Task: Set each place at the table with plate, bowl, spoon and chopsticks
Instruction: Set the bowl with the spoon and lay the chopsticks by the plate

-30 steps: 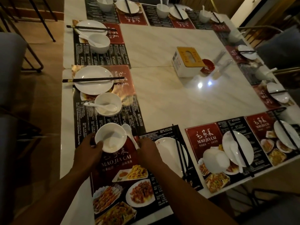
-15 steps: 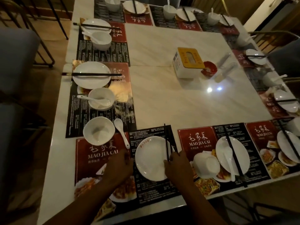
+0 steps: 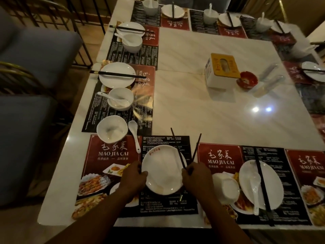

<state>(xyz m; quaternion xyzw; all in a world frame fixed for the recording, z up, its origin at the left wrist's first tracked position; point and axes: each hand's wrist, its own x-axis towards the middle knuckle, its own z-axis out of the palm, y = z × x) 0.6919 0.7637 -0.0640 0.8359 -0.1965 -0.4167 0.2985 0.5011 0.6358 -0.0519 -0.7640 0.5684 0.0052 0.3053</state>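
Up and left of the plate (image 3: pixel 162 170) sit the bowl (image 3: pixel 112 129) and the spoon (image 3: pixel 134 135). The left hand (image 3: pixel 133 176) grips the plate's left rim. At the plate's right rim, the right hand (image 3: pixel 196 176) pinches the chopsticks (image 3: pixel 196 147), which point apart. This place looks nearly set. Next, I think, the sticks must lie side by side across the plate. The mat (image 3: pixel 95 147) under the plate says MAO JIA CAI.

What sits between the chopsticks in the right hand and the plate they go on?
Nothing visible. The chopsticks, pinched splayed in the right hand, are at the right rim of the plate, whose top is bare. The left hand holds its left rim. The bowl and spoon lie apart, far-left of it.
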